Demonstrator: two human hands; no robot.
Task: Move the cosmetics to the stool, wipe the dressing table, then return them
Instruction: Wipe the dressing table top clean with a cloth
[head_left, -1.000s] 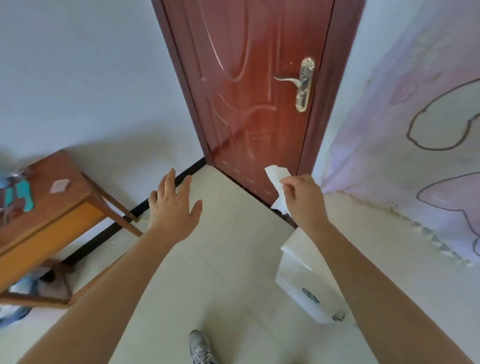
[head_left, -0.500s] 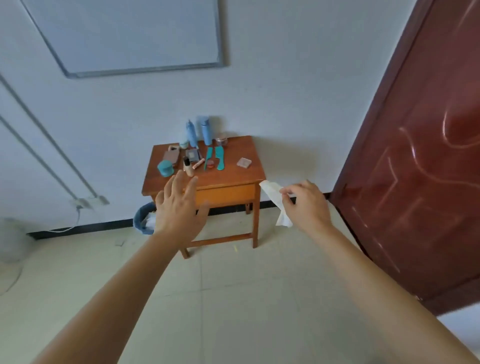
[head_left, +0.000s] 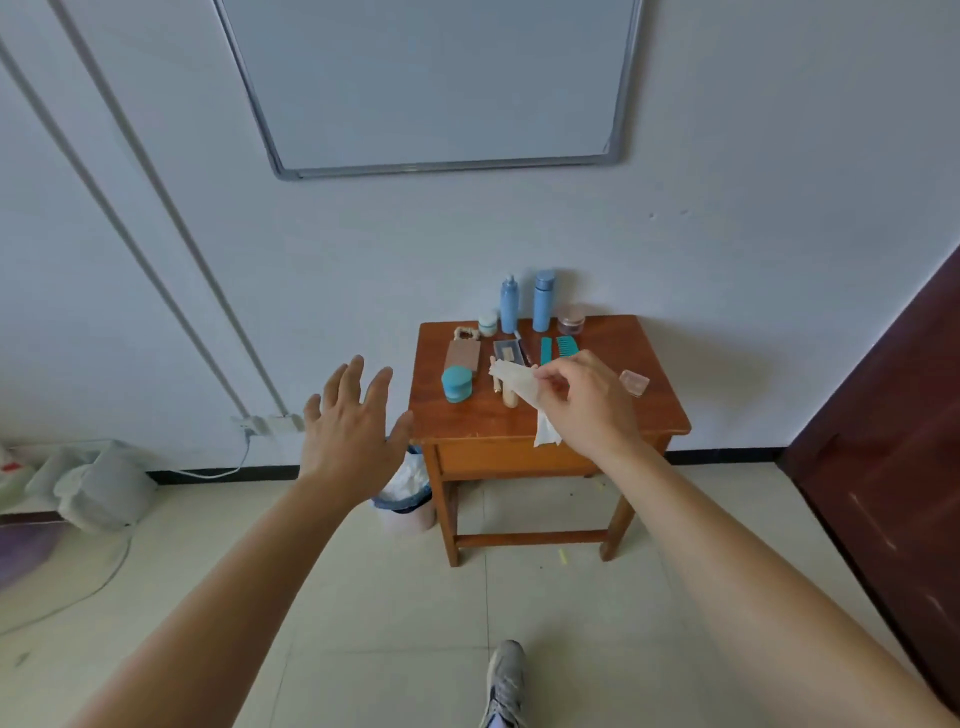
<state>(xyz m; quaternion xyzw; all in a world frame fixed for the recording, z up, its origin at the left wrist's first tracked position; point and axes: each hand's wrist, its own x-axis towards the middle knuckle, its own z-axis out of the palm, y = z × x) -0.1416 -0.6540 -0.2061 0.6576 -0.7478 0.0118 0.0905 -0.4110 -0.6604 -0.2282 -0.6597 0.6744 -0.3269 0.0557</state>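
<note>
Field notes, facing the wall. We are looking down on a small wooden worktop (head_left: 652, 418) from some way back, with one shoe (head_left: 506, 680) showing on the floor tiles.

Hands: the left hand (head_left: 353, 421) is hanging in the air with its fingers straight and spread, holding nothing. The right hand (head_left: 587, 405) is pinching a white tissue (head_left: 519, 388) between thumb and fingers, with the loose end trailing below. In the view this hand is overlapping the worktop's front half. We are judging it raised in front of the worktop, not touching it.

The cosmetics (head_left: 508, 351) are all sitting on the worktop. Two blue bottles (head_left: 543, 300) are standing upright at the back by the wall, with a small white jar (head_left: 487, 323) to their left and a pinkish jar (head_left: 571, 319) to their right. In front of these are lying teal combs (head_left: 566, 345), a brown flat case (head_left: 462, 354), a teal round case (head_left: 457, 383) and a small clear box (head_left: 635, 383). A lined bin (head_left: 405, 493) is standing by the worktop's left legs. The stool is not showing anywhere.

Step in hand, as we are reading it: the approach, with the wipe ready and nothing cleared yet. The next move is calling for us to close in, find the stool, and start lifting items with the free left hand. The right hand must either set the tissue down or sit out the carrying. The tall bottles are looking the likeliest to tip.
</note>
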